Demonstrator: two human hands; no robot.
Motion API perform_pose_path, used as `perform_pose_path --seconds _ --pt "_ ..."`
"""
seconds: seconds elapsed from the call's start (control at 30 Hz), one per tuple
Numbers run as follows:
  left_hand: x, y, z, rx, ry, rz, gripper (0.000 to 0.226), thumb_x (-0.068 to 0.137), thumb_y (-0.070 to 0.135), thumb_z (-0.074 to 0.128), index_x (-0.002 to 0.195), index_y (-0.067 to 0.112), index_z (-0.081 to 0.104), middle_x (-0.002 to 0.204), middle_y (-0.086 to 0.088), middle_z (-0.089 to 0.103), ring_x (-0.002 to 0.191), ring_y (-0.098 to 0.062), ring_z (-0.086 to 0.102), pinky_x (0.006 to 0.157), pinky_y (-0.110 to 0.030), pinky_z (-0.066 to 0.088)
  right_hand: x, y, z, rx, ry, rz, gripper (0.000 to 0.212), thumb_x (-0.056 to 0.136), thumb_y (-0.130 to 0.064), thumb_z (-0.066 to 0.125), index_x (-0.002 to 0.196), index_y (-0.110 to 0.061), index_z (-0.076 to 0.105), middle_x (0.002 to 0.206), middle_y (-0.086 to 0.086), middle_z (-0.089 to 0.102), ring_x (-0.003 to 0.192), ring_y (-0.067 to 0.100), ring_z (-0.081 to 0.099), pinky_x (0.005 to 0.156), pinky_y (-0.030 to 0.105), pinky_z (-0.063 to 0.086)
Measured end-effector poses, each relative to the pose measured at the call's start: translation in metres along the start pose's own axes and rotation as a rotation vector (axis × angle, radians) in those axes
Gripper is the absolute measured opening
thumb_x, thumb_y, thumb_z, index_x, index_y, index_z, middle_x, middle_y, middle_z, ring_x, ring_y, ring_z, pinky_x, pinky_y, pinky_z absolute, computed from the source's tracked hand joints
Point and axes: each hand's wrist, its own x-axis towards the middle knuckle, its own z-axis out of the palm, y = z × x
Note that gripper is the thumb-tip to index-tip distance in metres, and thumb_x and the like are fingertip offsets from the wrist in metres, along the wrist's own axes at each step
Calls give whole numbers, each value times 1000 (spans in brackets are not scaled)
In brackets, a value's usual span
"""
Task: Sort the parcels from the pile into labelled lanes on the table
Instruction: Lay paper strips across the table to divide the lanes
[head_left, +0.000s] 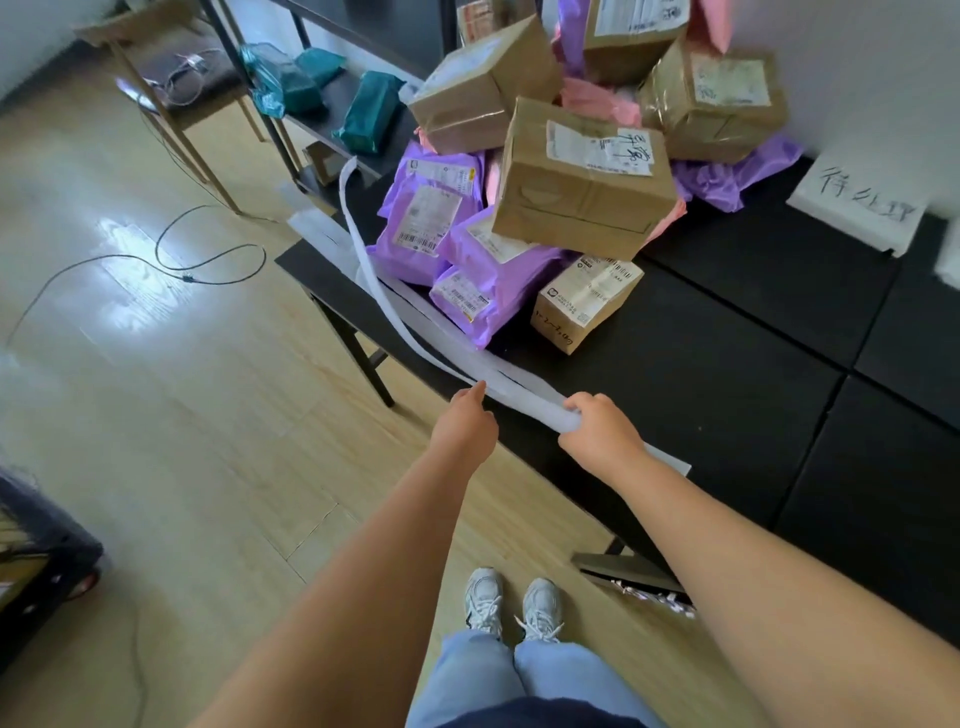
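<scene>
A pile of parcels sits on the black table (727, 374): brown cardboard boxes, the largest (582, 182) tilted on top, purple mailer bags (431, 218) at the front left, pink bags behind. A long white foam strip (374, 280) curves along the table's left edge around the pile. My right hand (597, 426) grips the strip's near end at the table's front edge. My left hand (465, 421) is beside it, fingertips touching the strip where it passes; whether it pinches the strip is hidden. A white handwritten label sheet (862, 202) lies at the far right of the table.
Teal bags (369, 111) lie on a low black shelf behind the table. A wooden stool (171, 88) with cables stands at the far left, and a black cable (208, 260) loops on the wooden floor. A dark bag (36, 561) sits at the left edge.
</scene>
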Motion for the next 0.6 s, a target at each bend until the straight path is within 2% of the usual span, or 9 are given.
perform_pose_path --seconds 0.13,0.23,0.37,0.47,0.6 --pt "0 5 0 -37 3 -3 56 104 12 37 156 26 23 160 2 26 101 -17 61 61 -22 47 2 -3 -12 63 46 15 26 92 -8 60 111 -18 46 105 0 53 89 17 57 77 34 53" --pt "1 7 1 -83 24 -12 55 104 11 38 156 25 25 159 1 30 107 -18 60 59 -20 45 1 -2 -20 99 48 12 19 93 -10 57 107 -18 46 97 1 55 86 19 59 78 38 55" --pt "0 11 1 -100 37 -33 54 104 12 40 155 24 27 159 -2 28 101 -14 54 55 -19 41 -1 1 -28 132 120 -2 13 94 -10 53 102 -17 47 93 0 55 80 15 58 65 29 50" --pt "-2 10 3 -75 46 -46 55 104 13 38 156 23 25 159 -3 27 107 -19 58 65 -24 46 -5 3 -32 145 199 -27 14 92 -6 52 90 -19 47 89 1 55 78 15 58 70 32 53" --pt "-6 8 5 -72 52 -73 57 104 11 39 156 26 23 159 -4 27 91 -14 58 62 -24 46 -5 10 -32 62 213 11 14 93 -7 51 87 -18 46 86 2 55 74 16 56 61 30 47"
